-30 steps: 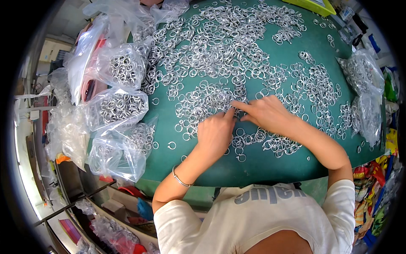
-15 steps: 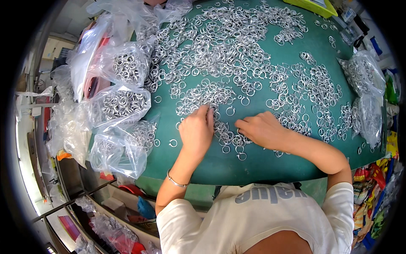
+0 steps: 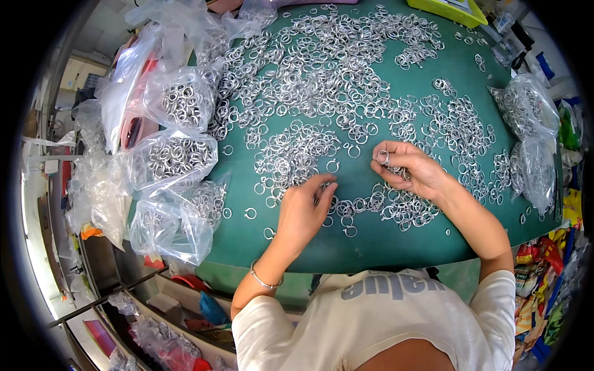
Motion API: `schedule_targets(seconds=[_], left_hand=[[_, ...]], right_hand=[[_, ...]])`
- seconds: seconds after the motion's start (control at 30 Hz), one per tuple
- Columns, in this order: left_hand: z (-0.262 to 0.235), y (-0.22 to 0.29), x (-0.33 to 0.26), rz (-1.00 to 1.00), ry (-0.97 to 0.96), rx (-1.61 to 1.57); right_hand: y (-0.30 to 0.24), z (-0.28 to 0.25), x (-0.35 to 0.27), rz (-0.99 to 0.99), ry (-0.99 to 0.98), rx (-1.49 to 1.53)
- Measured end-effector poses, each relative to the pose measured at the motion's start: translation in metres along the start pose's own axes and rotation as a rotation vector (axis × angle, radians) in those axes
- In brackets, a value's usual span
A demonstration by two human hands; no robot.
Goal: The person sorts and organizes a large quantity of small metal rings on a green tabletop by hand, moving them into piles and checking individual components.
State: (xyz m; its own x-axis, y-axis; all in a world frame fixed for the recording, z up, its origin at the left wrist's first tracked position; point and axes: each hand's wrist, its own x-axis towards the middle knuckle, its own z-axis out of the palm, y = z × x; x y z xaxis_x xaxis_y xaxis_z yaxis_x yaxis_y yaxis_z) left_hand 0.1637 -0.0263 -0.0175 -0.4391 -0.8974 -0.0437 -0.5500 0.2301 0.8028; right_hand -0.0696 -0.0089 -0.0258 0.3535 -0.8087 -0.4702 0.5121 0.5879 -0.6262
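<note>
My right hand [image 3: 411, 170] is lifted over the loose metal, its thumb and fingers closed on a small silvery metal ring [image 3: 382, 157]. My left hand [image 3: 306, 207] is at the near edge of a heap of metal rings [image 3: 294, 151]. Its fingers are curled with thumb and fingertips close together; whatever lies between them is hidden. A single ring [image 3: 333, 166] lies just beyond the left fingertips. Below the right hand spreads a smaller pile of rings [image 3: 408, 210]. Many of the loose rings have a small stub on the band.
The green table [image 3: 291, 247] carries a large spread of rings [image 3: 334, 80] farther back. Clear plastic bags of rings [image 3: 179, 154] line the left edge, and another bag [image 3: 535, 117] sits at the right. A yellow tray [image 3: 448, 11] stands at the back right.
My right hand has risen off the near pile, moved right and turned, now showing a ring in its fingers. My left hand has drawn back from the heap toward me and slightly right.
</note>
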Motion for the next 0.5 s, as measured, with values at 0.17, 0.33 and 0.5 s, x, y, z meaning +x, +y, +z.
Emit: schedule_targets(seconds=[0.17,0.33,0.5], left_hand=[[-0.005,-0.003,0.0,-0.009,0.038,0.113],[-0.014,-0.001,0.014,0.054,0.066,0.383],[-0.013,-0.008,0.033,0.074,0.047,0.711]], right_hand=[[-0.004,0.002,-0.002,-0.075,-0.017,0.221],[-0.016,0.017,0.024,-0.338,0.078,-0.63],[0.006,0.031,0.063,-0.697,0.163,-1.821]])
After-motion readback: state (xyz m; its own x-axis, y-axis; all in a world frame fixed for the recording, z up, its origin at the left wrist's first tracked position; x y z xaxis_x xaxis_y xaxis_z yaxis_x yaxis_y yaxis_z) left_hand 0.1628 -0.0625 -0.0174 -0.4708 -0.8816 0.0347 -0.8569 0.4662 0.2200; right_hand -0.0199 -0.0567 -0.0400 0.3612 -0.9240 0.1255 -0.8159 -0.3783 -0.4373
